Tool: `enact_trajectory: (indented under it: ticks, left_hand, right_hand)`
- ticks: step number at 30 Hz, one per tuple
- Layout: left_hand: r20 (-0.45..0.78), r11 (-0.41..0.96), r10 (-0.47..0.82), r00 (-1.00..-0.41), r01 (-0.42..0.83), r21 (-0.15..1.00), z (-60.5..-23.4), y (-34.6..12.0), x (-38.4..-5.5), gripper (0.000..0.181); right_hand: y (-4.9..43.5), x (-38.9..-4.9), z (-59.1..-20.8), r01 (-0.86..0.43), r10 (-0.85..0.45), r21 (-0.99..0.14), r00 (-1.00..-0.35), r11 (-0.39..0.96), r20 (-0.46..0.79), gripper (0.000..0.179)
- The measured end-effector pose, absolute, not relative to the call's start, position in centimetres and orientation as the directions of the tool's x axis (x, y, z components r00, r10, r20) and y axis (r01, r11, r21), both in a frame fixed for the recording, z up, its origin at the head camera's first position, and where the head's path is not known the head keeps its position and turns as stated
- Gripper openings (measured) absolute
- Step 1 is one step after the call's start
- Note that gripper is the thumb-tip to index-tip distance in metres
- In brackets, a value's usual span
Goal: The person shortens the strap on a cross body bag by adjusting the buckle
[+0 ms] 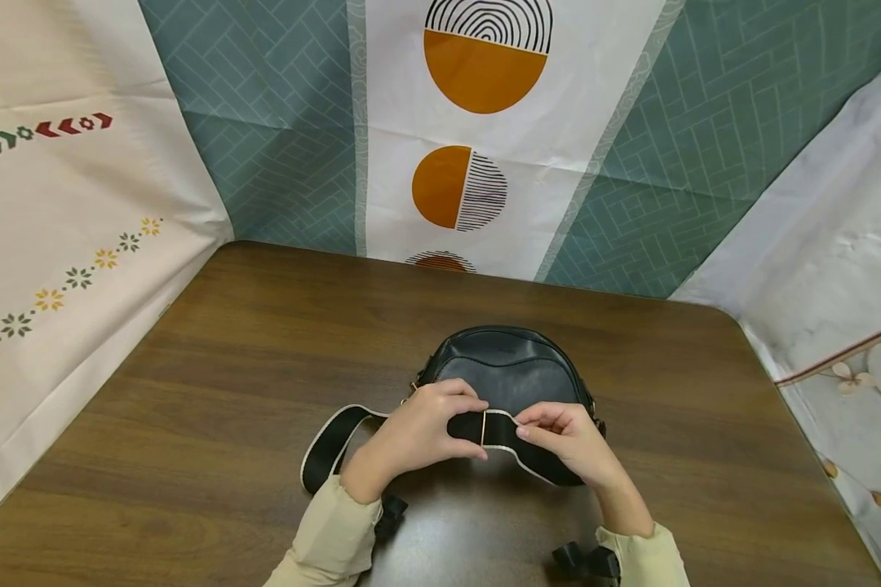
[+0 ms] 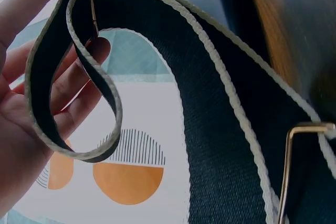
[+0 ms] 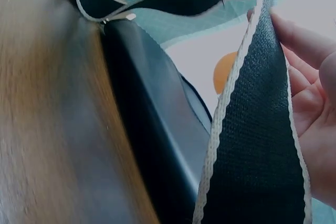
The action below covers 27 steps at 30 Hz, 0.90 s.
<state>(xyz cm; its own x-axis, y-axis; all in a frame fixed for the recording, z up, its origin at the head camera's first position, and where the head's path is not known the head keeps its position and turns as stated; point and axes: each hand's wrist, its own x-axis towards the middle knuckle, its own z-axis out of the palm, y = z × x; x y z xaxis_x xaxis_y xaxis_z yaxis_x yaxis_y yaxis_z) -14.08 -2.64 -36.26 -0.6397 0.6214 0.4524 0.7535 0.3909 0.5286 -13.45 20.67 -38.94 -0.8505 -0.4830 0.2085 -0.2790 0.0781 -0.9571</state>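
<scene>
Left hand (image 1: pixel 424 425) grips a black strap (image 1: pixel 501 430) at its gold slider (image 1: pixel 484 428); right hand (image 1: pixel 571 440) pinches the strap; black bag (image 1: pixel 512 377) behind

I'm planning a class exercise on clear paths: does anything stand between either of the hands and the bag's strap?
Nothing visible does. The left hand and right hand both grip the black strap directly, on the near side of the bag.

The bag (image 1: pixel 510 377) looks like glossy leather — the strap (image 3: pixel 257 145) woven cloth, the buckle (image 1: pixel 484 429) metal.
</scene>
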Motion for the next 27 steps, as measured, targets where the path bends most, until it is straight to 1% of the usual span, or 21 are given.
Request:
enact_trajectory:
  ticks: [4, 11, 20, 27]
  left_hand:
    - [0.455, 0.383, 0.618, -0.641, 0.751, 0.538, -36.3, -2.5, -14.0, 0.044]
    - [0.424, 0.413, 0.605, -0.674, 0.721, 0.556, -36.2, -2.6, -13.9, 0.044]
    - [0.416, 0.413, 0.621, -0.664, 0.729, 0.546, -36.1, -2.3, -13.6, 0.043]
    - [0.420, 0.392, 0.645, -0.638, 0.749, 0.535, -36.1, -1.7, -13.3, 0.044]
  right_hand:
    - [20.2, -13.6, -38.9, -0.291, -0.488, -0.954, -0.845, 0.075, 0.220, 0.007]
    - [20.3, -13.3, -38.6, -0.267, -0.493, -0.963, -0.843, 0.035, 0.216, 0.006]
    - [19.7, -13.2, -38.7, -0.298, -0.502, -0.954, -0.829, 0.023, 0.246, 0.004]
    - [18.4, -13.2, -38.7, -0.310, -0.503, -0.950, -0.827, 0.035, 0.251, 0.004]
